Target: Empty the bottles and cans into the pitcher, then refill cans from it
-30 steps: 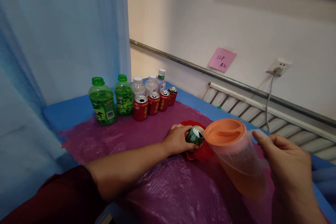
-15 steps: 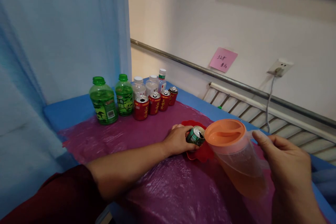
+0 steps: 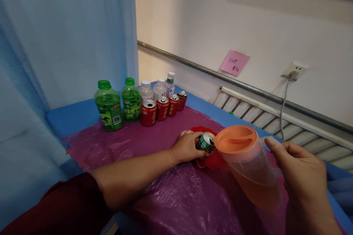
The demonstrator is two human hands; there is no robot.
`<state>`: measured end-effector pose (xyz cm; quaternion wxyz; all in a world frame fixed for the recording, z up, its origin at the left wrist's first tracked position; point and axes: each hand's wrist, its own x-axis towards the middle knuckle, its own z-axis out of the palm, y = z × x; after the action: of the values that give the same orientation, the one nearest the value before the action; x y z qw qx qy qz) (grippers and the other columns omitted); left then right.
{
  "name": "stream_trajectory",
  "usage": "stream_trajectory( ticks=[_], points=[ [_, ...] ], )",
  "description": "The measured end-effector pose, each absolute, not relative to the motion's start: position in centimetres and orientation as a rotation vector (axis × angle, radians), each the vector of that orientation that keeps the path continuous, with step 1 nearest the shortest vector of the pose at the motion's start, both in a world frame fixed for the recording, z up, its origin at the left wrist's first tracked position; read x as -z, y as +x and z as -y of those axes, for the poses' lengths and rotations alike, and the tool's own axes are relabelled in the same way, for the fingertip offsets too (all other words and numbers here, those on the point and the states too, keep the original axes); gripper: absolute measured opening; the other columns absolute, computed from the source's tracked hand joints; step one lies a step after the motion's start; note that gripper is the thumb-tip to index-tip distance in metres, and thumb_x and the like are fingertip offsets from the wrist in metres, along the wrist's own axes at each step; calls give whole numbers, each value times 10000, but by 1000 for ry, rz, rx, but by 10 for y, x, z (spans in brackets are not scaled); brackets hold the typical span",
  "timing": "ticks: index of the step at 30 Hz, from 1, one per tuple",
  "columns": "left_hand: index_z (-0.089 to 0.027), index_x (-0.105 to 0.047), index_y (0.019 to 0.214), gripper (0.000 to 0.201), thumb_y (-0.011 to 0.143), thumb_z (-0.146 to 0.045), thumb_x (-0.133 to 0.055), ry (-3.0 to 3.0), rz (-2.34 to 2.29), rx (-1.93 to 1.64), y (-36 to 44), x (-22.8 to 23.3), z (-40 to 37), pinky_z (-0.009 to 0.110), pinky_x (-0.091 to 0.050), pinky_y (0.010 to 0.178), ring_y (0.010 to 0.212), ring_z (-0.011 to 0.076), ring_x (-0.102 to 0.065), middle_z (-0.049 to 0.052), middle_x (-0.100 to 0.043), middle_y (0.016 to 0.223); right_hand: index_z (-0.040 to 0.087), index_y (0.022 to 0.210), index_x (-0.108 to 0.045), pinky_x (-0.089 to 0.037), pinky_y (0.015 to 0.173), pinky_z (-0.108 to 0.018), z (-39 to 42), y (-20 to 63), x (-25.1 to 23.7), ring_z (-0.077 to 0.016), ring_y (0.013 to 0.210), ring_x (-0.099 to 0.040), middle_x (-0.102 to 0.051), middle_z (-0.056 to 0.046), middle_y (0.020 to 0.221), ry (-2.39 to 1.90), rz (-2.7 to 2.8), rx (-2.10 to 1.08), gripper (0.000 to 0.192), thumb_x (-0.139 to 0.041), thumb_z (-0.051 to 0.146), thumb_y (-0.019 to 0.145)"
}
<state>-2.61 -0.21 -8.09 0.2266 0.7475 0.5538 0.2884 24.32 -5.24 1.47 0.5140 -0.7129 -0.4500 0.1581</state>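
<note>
My left hand is wrapped round a green drink can with an opened top, tilted slightly to the right over a red scalloped tray. In my right hand is the handle of a clear plastic pitcher with an orange lid. The pitcher leans left, its lid edge close against the can's top. Brownish liquid stands in its lower part. Whether any liquid flows between them I cannot tell.
Several red cans stand in a row, with clear white-capped bottles and green-capped bottles behind and beside them. Purple plastic sheeting covers the blue table. A radiator and metal pipe run along the wall.
</note>
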Motion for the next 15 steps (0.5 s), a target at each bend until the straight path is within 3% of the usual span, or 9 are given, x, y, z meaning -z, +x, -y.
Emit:
stream_trajectory(
  ticks=[15],
  points=[
    [-334,-700,1307,767,610,-596,-885,2051,-1531,-786,-26,81,2,428,-461,991,1099,339,-645,48,-739,1123,196,577,-619,-267,409,-251,52,245,-12,-106,496,-358,-419,32,517,-1689,1108,-352,463,-828,592,694]
  ],
)
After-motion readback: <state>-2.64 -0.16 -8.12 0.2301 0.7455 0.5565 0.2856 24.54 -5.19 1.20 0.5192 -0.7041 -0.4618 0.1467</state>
